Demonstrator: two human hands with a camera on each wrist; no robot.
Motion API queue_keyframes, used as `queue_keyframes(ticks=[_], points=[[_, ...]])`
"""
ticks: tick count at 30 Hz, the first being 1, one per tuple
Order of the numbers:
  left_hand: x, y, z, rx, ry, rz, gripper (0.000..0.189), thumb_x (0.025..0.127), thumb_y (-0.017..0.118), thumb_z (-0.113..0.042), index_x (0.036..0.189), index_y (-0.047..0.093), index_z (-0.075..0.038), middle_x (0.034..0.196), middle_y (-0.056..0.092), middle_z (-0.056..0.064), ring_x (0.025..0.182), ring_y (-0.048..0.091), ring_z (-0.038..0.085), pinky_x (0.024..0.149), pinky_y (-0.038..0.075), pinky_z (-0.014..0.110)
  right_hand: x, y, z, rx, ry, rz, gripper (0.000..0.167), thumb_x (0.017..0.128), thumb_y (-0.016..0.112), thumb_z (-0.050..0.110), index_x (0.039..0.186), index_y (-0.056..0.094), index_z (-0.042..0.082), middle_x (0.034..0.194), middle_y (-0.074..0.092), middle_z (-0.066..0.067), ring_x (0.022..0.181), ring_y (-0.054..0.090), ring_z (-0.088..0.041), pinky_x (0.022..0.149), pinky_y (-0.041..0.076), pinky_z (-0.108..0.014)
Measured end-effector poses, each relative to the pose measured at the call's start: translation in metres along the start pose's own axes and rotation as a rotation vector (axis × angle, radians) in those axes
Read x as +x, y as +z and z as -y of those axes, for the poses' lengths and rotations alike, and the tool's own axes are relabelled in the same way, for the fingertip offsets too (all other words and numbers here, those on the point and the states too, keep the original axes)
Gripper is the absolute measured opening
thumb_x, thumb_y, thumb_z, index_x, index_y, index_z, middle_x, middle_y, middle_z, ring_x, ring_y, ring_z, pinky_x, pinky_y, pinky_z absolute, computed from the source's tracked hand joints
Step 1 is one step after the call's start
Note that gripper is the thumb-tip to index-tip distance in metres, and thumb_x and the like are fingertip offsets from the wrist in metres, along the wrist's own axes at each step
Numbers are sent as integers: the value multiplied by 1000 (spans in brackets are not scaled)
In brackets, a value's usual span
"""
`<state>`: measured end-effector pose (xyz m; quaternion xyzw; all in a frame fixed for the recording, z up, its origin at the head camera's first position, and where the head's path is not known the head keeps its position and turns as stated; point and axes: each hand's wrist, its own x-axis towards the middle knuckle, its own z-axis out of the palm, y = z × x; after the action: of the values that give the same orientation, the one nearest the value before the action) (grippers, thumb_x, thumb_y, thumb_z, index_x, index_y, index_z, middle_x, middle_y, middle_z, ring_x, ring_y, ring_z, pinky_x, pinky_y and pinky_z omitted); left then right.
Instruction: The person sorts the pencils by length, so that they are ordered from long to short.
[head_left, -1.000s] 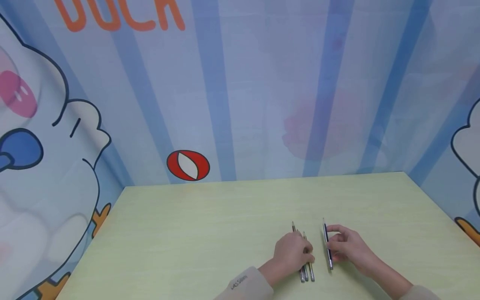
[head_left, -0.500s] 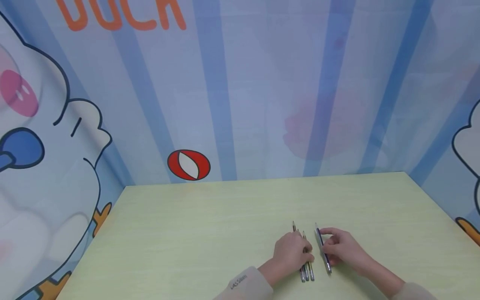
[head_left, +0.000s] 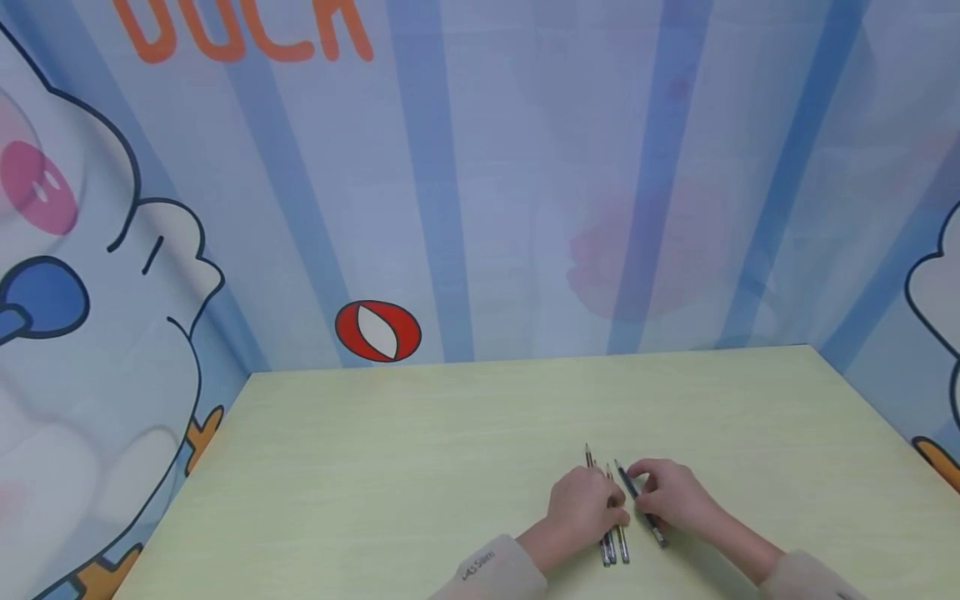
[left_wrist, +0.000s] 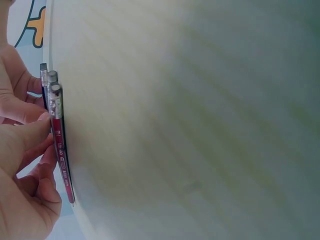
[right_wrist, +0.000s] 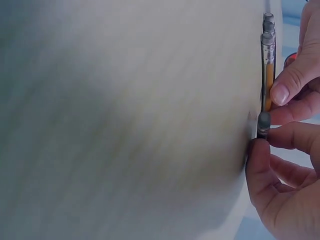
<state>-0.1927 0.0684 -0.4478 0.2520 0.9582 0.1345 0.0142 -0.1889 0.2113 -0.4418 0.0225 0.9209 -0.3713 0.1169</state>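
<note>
In the head view my left hand [head_left: 587, 504] grips several pencils lying side by side on the table, their points away from me. One of them is a red pencil [left_wrist: 62, 150] with an eraser end, seen in the left wrist view. A yellow pencil [right_wrist: 269, 77] shows in the right wrist view, beneath the left thumb. Just to the right, my right hand [head_left: 675, 496] pinches a dark pencil [head_left: 626, 480] between thumb and fingers. This pencil slants, its point leaning toward the bunch and its eraser end farther right. The left hand covers the middle of the bunch.
The pale yellow-green table [head_left: 412, 458] runs back to a blue striped backdrop [head_left: 510, 208]. Printed cartoon panels [head_left: 112, 350] stand along the left and right sides.
My right hand has moved left with the dark pencil, bringing it close to the bunch, and the pencil's point has tilted left. My left hand has stayed in place on its pencils.
</note>
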Motion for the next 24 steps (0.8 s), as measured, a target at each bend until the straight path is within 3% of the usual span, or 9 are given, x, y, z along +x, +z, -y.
queue_keyframes(ticks=[9, 24], points=[[-1, 0, -1, 8, 2, -5, 15, 72, 67, -41, 85, 69, -33, 70, 56, -16, 60, 39, -1, 49, 29, 14, 1, 1, 3, -51, -6, 9, 35, 71, 62, -3, 106, 57, 0, 67, 55, -5, 48, 51, -14, 45, 44, -24], [0, 0, -3, 2, -33, 2, 18, 71, 67, -41, 87, 68, -34, 73, 56, -15, 66, 41, 1, 51, 29, 15, -9, 5, -1, 136, 57, 23, 41, 71, 66, -1, 110, 53, -2, 59, 57, -7, 44, 54, -15, 44, 46, -27]])
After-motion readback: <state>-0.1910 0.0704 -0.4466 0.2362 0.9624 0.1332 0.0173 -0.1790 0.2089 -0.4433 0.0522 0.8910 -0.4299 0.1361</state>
